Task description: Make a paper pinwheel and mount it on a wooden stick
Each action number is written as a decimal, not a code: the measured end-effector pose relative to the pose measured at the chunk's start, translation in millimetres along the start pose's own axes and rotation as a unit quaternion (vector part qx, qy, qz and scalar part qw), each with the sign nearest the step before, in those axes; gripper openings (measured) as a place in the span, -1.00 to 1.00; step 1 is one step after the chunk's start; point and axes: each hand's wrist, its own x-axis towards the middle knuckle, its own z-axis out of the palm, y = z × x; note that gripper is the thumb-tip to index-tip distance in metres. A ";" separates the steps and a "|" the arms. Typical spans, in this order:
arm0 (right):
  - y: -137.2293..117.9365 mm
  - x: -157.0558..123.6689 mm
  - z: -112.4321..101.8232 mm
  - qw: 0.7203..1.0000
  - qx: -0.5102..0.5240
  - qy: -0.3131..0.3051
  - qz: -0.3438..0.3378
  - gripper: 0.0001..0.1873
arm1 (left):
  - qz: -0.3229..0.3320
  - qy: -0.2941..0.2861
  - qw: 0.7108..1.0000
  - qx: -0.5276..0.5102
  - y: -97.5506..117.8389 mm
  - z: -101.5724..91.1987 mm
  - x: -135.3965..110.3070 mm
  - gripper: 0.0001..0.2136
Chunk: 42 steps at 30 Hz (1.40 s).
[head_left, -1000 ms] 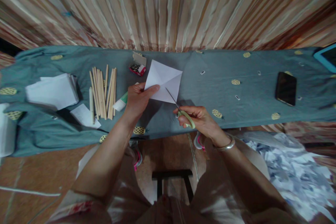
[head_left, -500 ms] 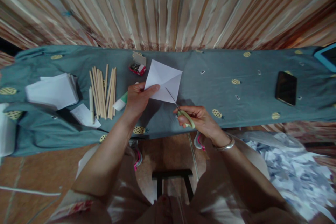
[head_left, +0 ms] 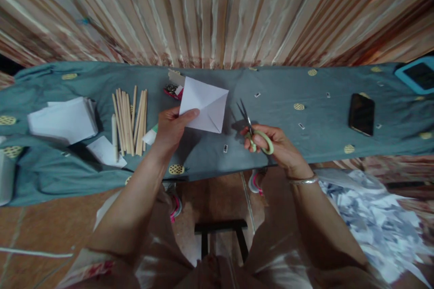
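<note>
A white square of paper (head_left: 205, 101), creased along its diagonals, is held above the table by my left hand (head_left: 172, 127), thumb on top at its left edge. A slit shows near the paper's lower right corner. My right hand (head_left: 271, 144) grips scissors (head_left: 250, 127) by their pale green handles. Their blades are slightly parted, point away from me and stand apart from the paper. Behind the paper lies an open small red box (head_left: 173, 90) of small dark metal pieces, partly covered. A white and green tube (head_left: 150, 135) is partly hidden by my left hand.
Several wooden sticks (head_left: 129, 122), a white candle-like stick (head_left: 115, 137) and a stack of white paper (head_left: 64, 119) lie left on the green cloth (head_left: 271, 86). A phone (head_left: 362, 114) and a blue-framed device (head_left: 417, 76) are right. Paper scraps (head_left: 373, 216) fill a bag below.
The scissors have come out of the paper and moved right with my right hand, leaving a slit near the corner. My left hand still holds the paper.
</note>
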 end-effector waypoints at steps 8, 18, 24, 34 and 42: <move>9.9 16.1 -7.6 0.980 0.017 0.183 -0.071 -0.48 | -0.078 -0.101 0.987 0.094 -6.2 12.2 -13.2 -0.74; 8.5 16.5 -0.6 0.985 -0.021 0.149 -0.088 -0.59 | -0.110 -0.167 0.970 0.139 -9.5 15.7 -18.0 -0.79; 5.6 14.9 4.0 0.990 -0.017 0.115 -0.078 -0.63 | -0.108 -0.126 0.983 0.083 -8.3 17.2 -13.9 -0.72; 14.5 20.9 17.0 0.981 -0.006 0.167 -0.101 -0.60 | -0.086 -0.163 0.976 -0.116 -16.8 23.0 -14.9 -0.54; 26.7 28.2 38.9 0.970 0.034 0.228 -0.082 -0.57 | -0.061 -0.124 0.990 -0.033 -28.2 44.0 -33.8 -0.54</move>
